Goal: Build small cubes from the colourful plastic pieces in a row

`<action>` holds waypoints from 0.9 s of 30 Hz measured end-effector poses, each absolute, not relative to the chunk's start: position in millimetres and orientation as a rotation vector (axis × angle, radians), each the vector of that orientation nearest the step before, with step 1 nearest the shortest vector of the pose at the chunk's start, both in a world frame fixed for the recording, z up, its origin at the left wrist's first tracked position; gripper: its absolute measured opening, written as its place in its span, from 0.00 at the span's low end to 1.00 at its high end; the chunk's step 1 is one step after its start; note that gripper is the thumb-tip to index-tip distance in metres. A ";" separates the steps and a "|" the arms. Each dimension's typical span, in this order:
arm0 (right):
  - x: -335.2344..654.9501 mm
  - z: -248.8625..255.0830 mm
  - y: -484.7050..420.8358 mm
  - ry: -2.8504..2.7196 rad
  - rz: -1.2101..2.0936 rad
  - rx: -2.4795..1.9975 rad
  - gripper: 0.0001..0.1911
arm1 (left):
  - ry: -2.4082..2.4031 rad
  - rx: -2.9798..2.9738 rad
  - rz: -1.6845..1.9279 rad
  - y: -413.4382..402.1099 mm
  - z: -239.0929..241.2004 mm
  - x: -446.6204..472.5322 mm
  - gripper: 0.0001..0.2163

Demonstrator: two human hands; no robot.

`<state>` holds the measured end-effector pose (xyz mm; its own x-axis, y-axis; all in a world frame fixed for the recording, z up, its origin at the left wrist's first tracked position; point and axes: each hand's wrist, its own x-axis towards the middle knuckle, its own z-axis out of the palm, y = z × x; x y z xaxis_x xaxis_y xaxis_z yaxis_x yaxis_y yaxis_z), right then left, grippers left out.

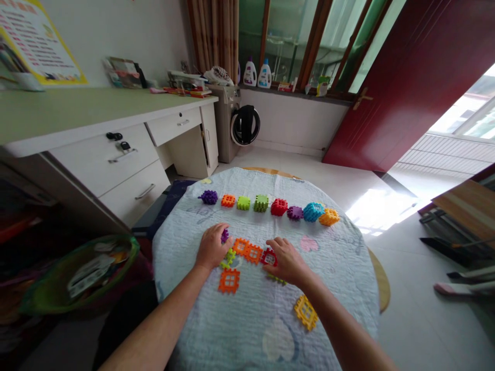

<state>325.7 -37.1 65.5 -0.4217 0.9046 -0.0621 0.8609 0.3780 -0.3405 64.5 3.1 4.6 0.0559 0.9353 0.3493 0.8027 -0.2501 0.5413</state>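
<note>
On a round table under a pale blue cloth [247, 330], my left hand [212, 247] rests curled over a purple tile [225, 236], with a yellow-green tile [229, 257] just below it. My right hand [285, 260] is closed on a red tile [268, 257]. Between the hands lie two joined orange tiles [247, 250]. A loose orange tile [229, 281] lies nearer me, and a yellow tile [306, 311] sits beside my right forearm. A green tile edge [276, 279] peeks from under my right hand.
A row of several assembled cubes [266, 205] in purple, orange, green, red, blue and yellow runs across the far side of the table. A white desk with drawers [116, 154] stands left, a green basket [77, 273] below it, a washing machine [235, 123] behind.
</note>
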 end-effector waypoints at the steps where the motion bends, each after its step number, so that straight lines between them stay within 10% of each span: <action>1: 323.7 63.6 -41.0 -2.500 0.484 -1.632 0.26 | 1.780 2.074 1.015 3.0 4.8 63.5 0.17; 14: 324.0 64.5 -25.2 -2.141 0.794 -1.589 0.11 | 1.767 1.919 1.161 2.1 7.3 62.0 0.14; 27: 321.0 53.2 -9.2 -2.173 0.228 -1.923 0.21 | 1.756 1.955 1.166 3.3 5.1 61.0 0.12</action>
<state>321.0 -9.2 53.2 -0.1122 0.9913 0.0688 0.9554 0.1267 -0.2668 61.0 3.3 5.1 -0.0561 0.9228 0.3812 0.7092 -0.2320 0.6658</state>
